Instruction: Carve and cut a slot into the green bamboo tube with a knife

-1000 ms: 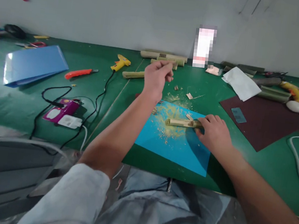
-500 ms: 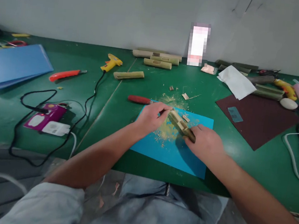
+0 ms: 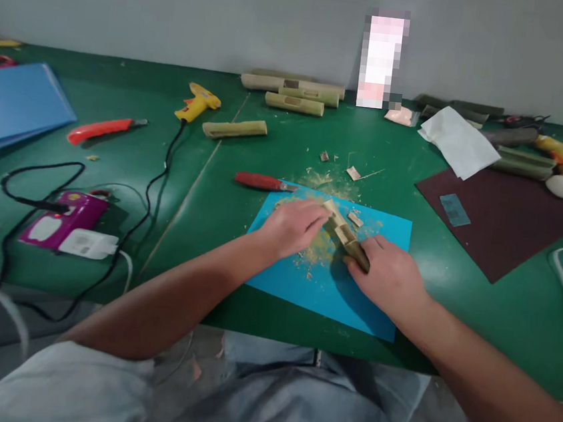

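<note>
A short bamboo piece (image 3: pixel 343 232) with cut-out openings along its top is held at a slant above a blue sheet (image 3: pixel 275 274). My right hand (image 3: pixel 391 269) wraps around its near end. At the far end's left side, my left hand (image 3: pixel 296 226) is closed with its fingertips against the bamboo; whether anything small is also pinched there is hidden. Pale shavings and dust (image 3: pixel 320 247) lie scattered beneath the hands. Just beyond my left hand, a red-handled tool (image 3: pixel 258 181) rests with its metal end at the sheet's edge.
At left are a yellow glue gun (image 3: pixel 199 103), an orange utility knife (image 3: pixel 101 130), a purple power strip (image 3: pixel 67 218) with cords, and a blue folder (image 3: pixel 15 106). Bamboo pieces (image 3: pixel 294 103) lie along the back wall. A dark brown sheet (image 3: pixel 497 240) and white paper (image 3: pixel 460 142) occupy the right.
My left hand has drawn slightly back from the far tip to the bamboo's left side. My right hand keeps its hold. The whole view has shifted a little.
</note>
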Demonstrator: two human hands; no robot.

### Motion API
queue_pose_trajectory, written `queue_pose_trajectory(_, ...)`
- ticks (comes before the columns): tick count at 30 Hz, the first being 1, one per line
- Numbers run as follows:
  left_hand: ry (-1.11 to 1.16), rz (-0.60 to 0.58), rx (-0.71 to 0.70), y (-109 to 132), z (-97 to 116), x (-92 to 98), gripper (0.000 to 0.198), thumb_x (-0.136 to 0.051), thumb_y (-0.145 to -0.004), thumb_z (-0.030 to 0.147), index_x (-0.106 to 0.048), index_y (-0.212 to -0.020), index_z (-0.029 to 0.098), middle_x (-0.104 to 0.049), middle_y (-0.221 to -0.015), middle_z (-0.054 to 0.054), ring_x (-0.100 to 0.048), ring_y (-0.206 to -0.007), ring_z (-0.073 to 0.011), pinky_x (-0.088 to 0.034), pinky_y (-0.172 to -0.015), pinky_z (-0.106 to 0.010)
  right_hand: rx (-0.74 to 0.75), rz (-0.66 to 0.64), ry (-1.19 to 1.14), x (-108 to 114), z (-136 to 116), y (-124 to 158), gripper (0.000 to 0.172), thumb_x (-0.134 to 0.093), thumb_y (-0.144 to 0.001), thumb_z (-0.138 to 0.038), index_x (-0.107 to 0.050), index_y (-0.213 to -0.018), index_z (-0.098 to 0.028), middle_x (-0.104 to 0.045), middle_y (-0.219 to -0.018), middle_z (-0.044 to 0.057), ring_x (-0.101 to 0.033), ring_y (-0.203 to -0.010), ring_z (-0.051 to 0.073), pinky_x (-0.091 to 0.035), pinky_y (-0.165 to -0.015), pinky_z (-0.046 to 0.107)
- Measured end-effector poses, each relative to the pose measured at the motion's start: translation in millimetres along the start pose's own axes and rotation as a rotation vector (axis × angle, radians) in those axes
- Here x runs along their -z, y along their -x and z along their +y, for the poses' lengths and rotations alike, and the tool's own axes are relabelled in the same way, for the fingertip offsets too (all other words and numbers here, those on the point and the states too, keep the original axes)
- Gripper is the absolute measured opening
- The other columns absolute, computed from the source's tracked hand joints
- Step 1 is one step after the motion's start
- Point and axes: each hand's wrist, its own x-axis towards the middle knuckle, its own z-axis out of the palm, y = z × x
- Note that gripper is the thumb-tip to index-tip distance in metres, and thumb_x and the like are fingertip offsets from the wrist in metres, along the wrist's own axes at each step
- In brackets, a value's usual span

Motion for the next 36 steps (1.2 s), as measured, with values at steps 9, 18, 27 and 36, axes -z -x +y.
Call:
queue_pose_trajectory(9,-0.06,-0.059,0.027,-8,2,-0.6,0.031,-0.043,-0.103,0.028,-0.072,-0.098,0.02,-0.073,-0.092,-0.008,-0.069,-0.088,-0.0201,-0.056,-0.082,-0.033,-0.013,-0.004,-0.008,1,-2,-1,0.023,-0.054,-0.096,-0.039,-0.063,-0.088,-0.019,-0.068,-0.087,0.009,-0.063,-0.076,0.021,-0.036,-0.061,0.033)
queue_pose_trajectory(18,-0.027,-0.037,0.035,-8,-4,2.5,0.03,-0.045,-0.102,0.027,-0.072,-0.11,0.019,-0.075,-0.102,-0.009,-0.071,-0.097,-0.0228,-0.056,-0.087,-0.036,-0.018,-0.023,-0.009,4,-1,0,0.023,-0.054,-0.097,-0.039,-0.063,-0.089,-0.019,-0.068,-0.088,0.009,-0.064,-0.077,0.021,-0.037,-0.061,0.033)
queue_pose_trajectory(27,0.078,0.017,0.104,-8,-5,3.4,0.024,-0.051,-0.1,0.026,-0.074,-0.106,0.02,-0.078,-0.105,-0.006,-0.072,-0.099,-0.0203,-0.057,-0.092,-0.034,-0.022,-0.016,-0.022,3,-1,0,0.023,-0.055,-0.096,-0.039,-0.063,-0.089,-0.019,-0.068,-0.087,0.008,-0.063,-0.076,0.021,-0.036,-0.06,0.033)
queue_pose_trajectory(36,0.034,-0.029,0.035,-6,-1,1.8,0.027,-0.047,-0.103,0.027,-0.073,-0.107,0.019,-0.076,-0.103,-0.009,-0.072,-0.097,-0.021,-0.057,-0.088,-0.034,-0.008,0.001,-0.022,2,-1,-1,0.023,-0.054,-0.097,-0.038,-0.064,-0.09,-0.018,-0.068,-0.088,0.009,-0.064,-0.078,0.022,-0.038,-0.062,0.033)
